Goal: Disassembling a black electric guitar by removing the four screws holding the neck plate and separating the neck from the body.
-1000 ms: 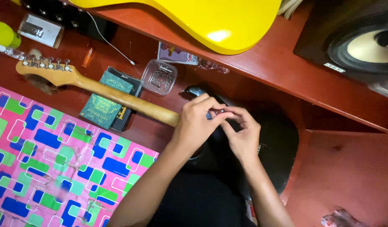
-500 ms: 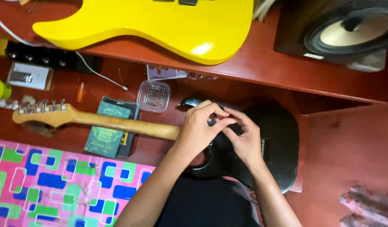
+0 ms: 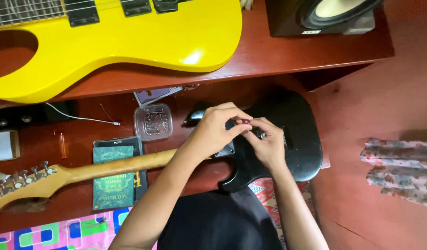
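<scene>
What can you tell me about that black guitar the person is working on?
The black guitar has a glossy, dark solid body with two cutaway horns. Its pale wooden neck runs leftward to a headstock with metal tuning pegs. It lies flat, face up, across the person's lap and the red-brown surface. Both hands, the left hand and the right hand, rest on the body, pinching something small over it.

Both hands, the left hand (image 3: 213, 132) and right hand (image 3: 269, 146), meet over the body of a guitar (image 3: 278, 134) lying on the floor, a small tub (image 3: 152, 121) and booklet (image 3: 113, 176) to its left, a second guitar (image 3: 116, 41) and speaker (image 3: 324, 16) on the worktop (image 3: 287, 55) behind.
</scene>
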